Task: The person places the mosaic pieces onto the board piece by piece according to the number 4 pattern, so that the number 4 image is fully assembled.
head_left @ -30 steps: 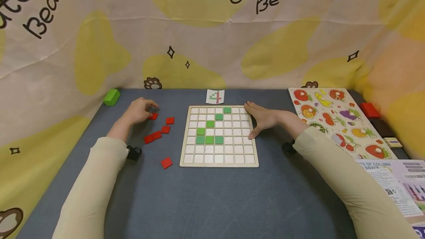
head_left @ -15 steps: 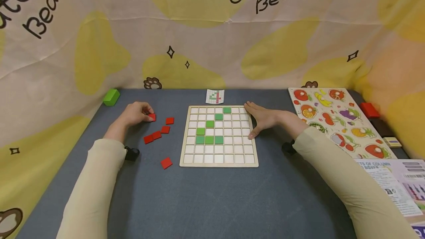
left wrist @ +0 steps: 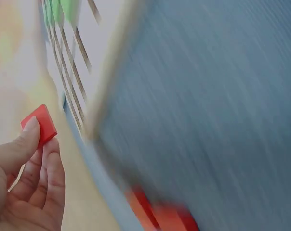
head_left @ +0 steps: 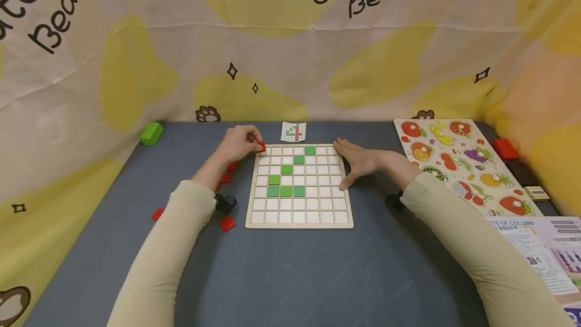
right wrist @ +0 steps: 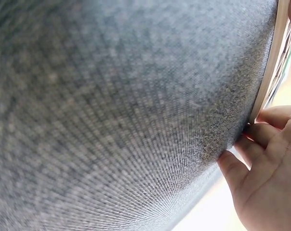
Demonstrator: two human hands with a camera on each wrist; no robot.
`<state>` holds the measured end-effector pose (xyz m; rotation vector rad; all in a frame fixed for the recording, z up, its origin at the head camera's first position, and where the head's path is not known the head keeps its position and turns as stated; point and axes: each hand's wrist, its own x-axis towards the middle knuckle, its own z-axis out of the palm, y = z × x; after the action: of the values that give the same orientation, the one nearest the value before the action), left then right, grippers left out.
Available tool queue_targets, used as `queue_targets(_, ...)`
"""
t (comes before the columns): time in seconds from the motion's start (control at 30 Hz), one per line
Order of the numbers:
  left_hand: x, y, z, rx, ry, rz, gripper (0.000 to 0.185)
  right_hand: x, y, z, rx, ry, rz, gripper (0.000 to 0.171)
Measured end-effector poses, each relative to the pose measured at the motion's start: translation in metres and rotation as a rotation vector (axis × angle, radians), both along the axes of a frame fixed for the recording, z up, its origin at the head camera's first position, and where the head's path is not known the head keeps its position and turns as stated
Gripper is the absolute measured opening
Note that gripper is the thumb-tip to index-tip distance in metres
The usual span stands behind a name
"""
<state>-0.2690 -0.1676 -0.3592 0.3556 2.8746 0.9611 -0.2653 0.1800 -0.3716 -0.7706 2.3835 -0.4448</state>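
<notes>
My left hand pinches a red square tile between thumb and fingertips. It holds the tile at the far left corner of the wooden grid board. Several green tiles sit in the board's cells, some in a diagonal and some in a row; the other visible cells are white. On the board's right edge rests my right hand, thumb and fingers spread. The right wrist view shows its fingertips against the board's side and the table.
Loose red tiles lie left of the board, some partly behind my left arm. A small printed grid card stands behind the board. A green block is at the far left; a fruit puzzle board and printed sheet lie right.
My left hand has taken hold of a red tile from the loose ones and carried it right to the board's far left corner. My right hand has stayed at the board's edge.
</notes>
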Motion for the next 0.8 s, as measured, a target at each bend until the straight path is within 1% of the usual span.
queue_targets(0.2,0.001,0.056,-0.002,0.028,-0.025,-0.092,0.009,-0.001,0.000,-0.001,-0.006,-0.001,-0.003,0.129)
queue_targets(0.33,0.003,0.086,-0.005,0.029,-0.027,-0.156,0.009,-0.001,0.000,-0.002,0.000,0.004,-0.011,0.129)
queue_targets(0.43,0.005,0.103,-0.007,0.022,-0.032,-0.181,0.010,-0.002,0.000,-0.003,0.001,0.006,-0.016,0.129)
queue_targets(0.5,0.006,0.112,-0.008,0.007,-0.028,-0.183,0.011,-0.002,0.000,-0.004,0.000,0.006,-0.019,0.129)
queue_targets(0.6,0.008,0.119,-0.009,-0.041,-0.006,-0.177,0.013,-0.001,0.000,-0.004,-0.003,0.003,-0.022,0.128)
queue_targets(0.7,0.008,0.121,-0.009,-0.079,0.009,-0.164,0.013,-0.001,0.001,-0.004,-0.006,0.007,-0.020,0.128)
queue_targets(0.8,0.006,0.120,-0.009,-0.090,0.006,-0.155,0.011,-0.001,0.001,-0.004,-0.011,0.008,-0.018,0.128)
